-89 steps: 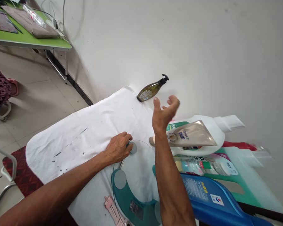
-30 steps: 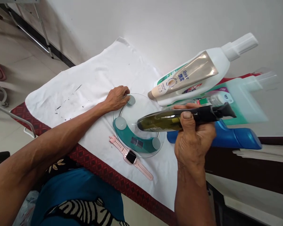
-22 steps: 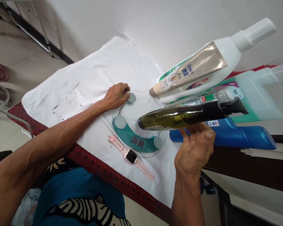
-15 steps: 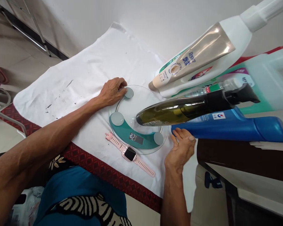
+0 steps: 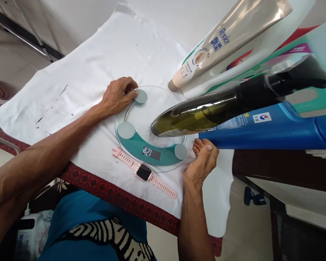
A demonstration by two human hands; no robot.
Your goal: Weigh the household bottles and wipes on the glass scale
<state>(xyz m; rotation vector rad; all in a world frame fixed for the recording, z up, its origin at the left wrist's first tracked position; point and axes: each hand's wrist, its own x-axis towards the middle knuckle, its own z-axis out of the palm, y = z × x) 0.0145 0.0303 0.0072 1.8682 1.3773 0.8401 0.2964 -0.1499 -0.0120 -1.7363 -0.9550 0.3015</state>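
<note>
A round glass scale (image 5: 163, 166) with a teal curved band and grey round pads lies on the white cloth. A dark green pump bottle (image 5: 179, 117) stands on it, and its small display shows lit digits, partly hard to read. My left hand (image 5: 119, 96) holds the scale's far-left rim, thumb by a pad and fingers curled at the edge. At the right rim my right hand (image 5: 202, 161) is turned palm inward, loosely bent fingertips at the glass edge, thumb apart from it. A pink-strapped smartwatch (image 5: 143, 172) lies along the scale's near side.
To the right stand a blue bottle (image 5: 260, 130), a Rejoice tube (image 5: 214, 50) and other white and green bottles close together. The white cloth (image 5: 84, 72) covers a table with a dark red patterned edge (image 5: 119, 197). Dark slippers (image 5: 254, 197) lie on the floor.
My right hand has come in to the scale's right rim, its fingers more bent. My left hand stays at its rim. The view has shifted, so the bottles look larger.
</note>
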